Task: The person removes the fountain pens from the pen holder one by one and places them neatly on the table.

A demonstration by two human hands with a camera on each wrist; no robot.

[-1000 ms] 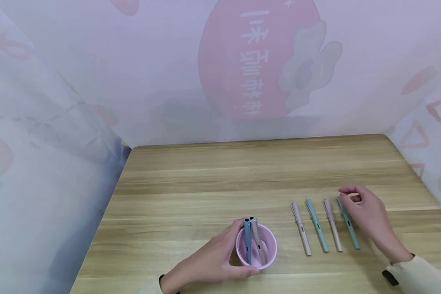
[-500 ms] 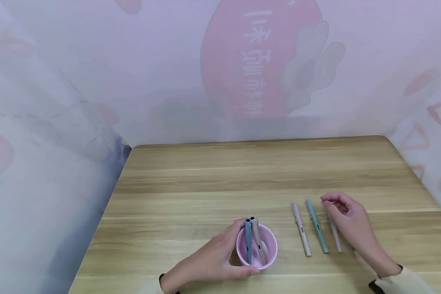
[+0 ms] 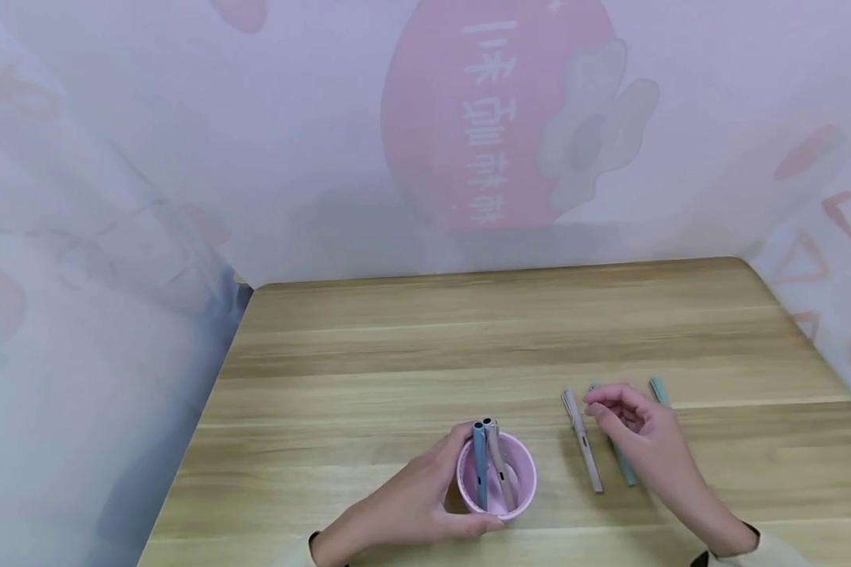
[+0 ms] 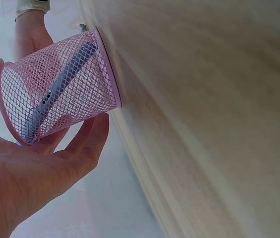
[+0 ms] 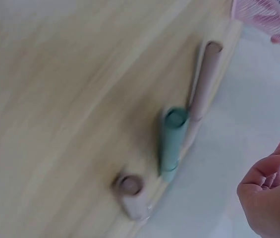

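The left hand (image 3: 404, 508) wraps its thumb and curled fingers (image 4: 87, 144) around a pink wire-mesh cup (image 3: 497, 476) that stands near the front edge of the tabletop (image 3: 425, 331), about midway along it; judging by the grip, the hand steadies the light cup so it does not tip. Inside the cup a pale blue pen (image 3: 478, 468) and a beige pen (image 3: 498, 468) lean upright side by side, their caps above the rim.

To the right of the cup, toward the front right part of the tabletop, loose pens lie in a row parallel to one another, pointing away from the front edge. A pale pink pen (image 3: 582, 441) lies nearest the cup, a teal-green pen (image 3: 622, 466) just beside it, and farther right only the cap of another teal pen (image 3: 657, 390) shows.

The right hand (image 3: 641, 441) hovers over the middle of this row, its fingers (image 3: 606, 400) loosely curled and drawn narrow above the teal-green pen. In the right wrist view they close on nothing. Whether they touch a pen cannot be told.
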